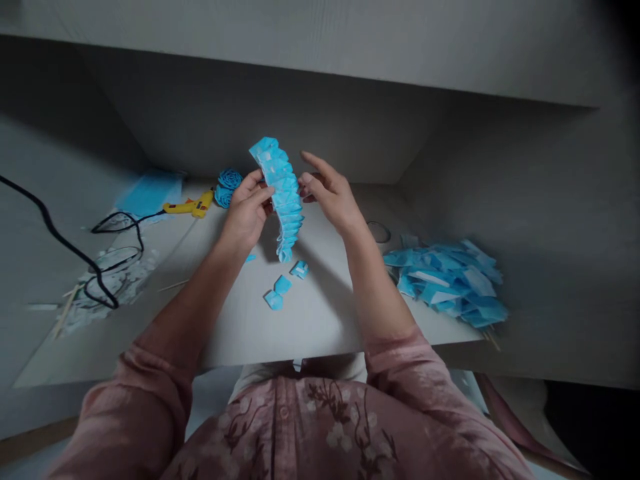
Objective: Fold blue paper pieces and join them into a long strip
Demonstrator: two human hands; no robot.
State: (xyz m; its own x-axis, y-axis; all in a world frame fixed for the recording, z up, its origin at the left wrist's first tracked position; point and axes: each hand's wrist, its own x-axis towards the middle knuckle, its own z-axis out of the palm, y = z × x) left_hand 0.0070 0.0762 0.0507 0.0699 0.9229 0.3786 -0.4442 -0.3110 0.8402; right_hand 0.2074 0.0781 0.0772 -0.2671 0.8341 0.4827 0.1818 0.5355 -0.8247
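A long, curved strip of pleated blue material (285,193) hangs above the middle of the table. My left hand (250,203) grips its left edge, thumb in front and fingers partly hidden behind. On the strip's right side is my right hand (330,193), its index finger raised and its thumb and lower fingers drawn together at the pleated edge; whether they pinch the edge is unclear. Below the strip, several small folded blue pieces (283,285) lie on the white table (310,327).
Behind my left hand are blue rolled rosettes (230,179) and a yellow glue gun (200,204). A black cord (55,230) loops over white scraps (107,283) and a blue sheet (150,193) at left. Blue pieces (450,280) are heaped at right, near a ring (379,232).
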